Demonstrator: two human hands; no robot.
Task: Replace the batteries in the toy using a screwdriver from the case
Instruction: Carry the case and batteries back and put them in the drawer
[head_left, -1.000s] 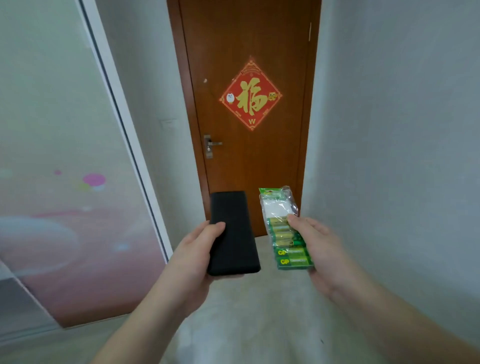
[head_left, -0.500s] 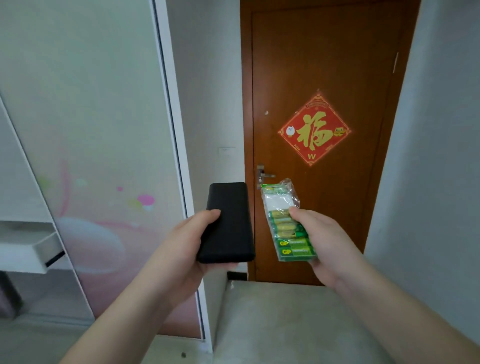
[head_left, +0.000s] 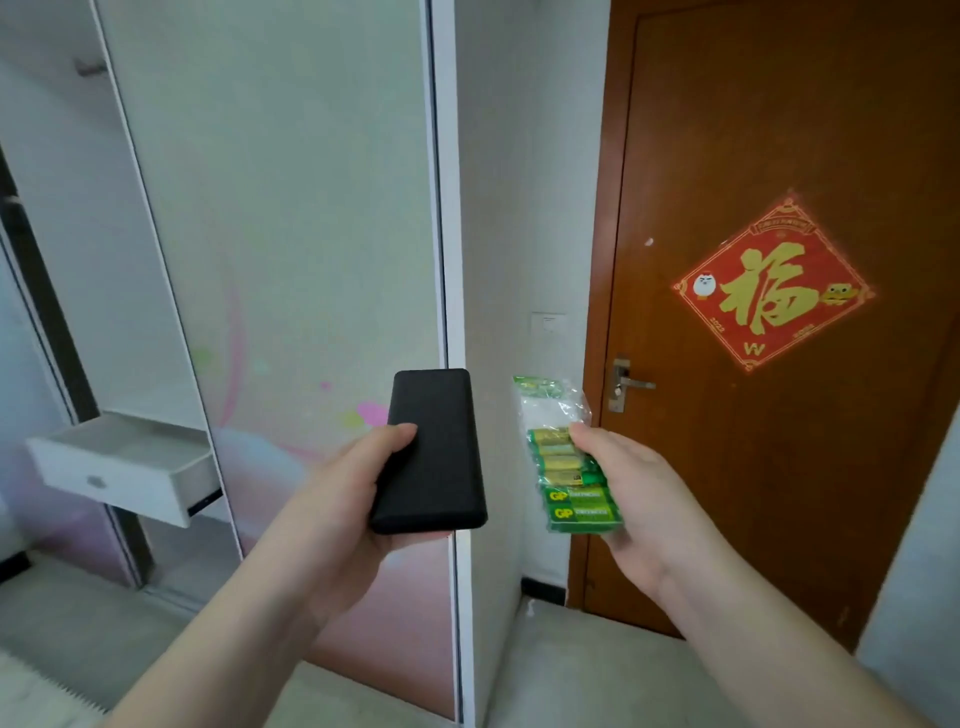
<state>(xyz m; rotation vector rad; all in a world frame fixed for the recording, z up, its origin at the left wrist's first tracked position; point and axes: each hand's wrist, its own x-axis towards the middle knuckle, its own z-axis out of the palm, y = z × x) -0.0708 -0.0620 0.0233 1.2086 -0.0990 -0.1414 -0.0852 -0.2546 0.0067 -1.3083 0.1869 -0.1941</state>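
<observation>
1. The brown door (head_left: 769, 364) fills the view from 12 to 4 o'clock, shut, with a metal handle (head_left: 626, 383) on its left edge.
2. A tall white panel (head_left: 270, 218) with faint pink and green marks low down stands from 9 to 12 o'clock, reaching to a white frame strip (head_left: 441, 182) near centre.
3. A white drawer (head_left: 124, 465) juts out open at 9 o'clock, with a small knob on its front.
4. A red diamond poster (head_left: 771, 283) hangs on the door at 2 o'clock. It bears a large gold Chinese character, a "W" beneath it, small cartoon figures at either side, and tiny numerals too blurred to read surely.
5. The left hand (head_left: 337, 499) reaches in from 7 o'clock and grips the case (head_left: 431, 449), thumb across its top face, fingers beneath. The case is black, closed, rounded at the corners, and sits just below centre.
6. The right hand (head_left: 634, 483) comes from 5 o'clock and pinches the battery pack (head_left: 563, 457), thumb on top. The pack sits just right of the case, apart from it: clear plastic, green and yellow cells, "GP" printed on the two nearest.
7. A white wall switch (head_left: 548, 322) sits between frame and door.
</observation>
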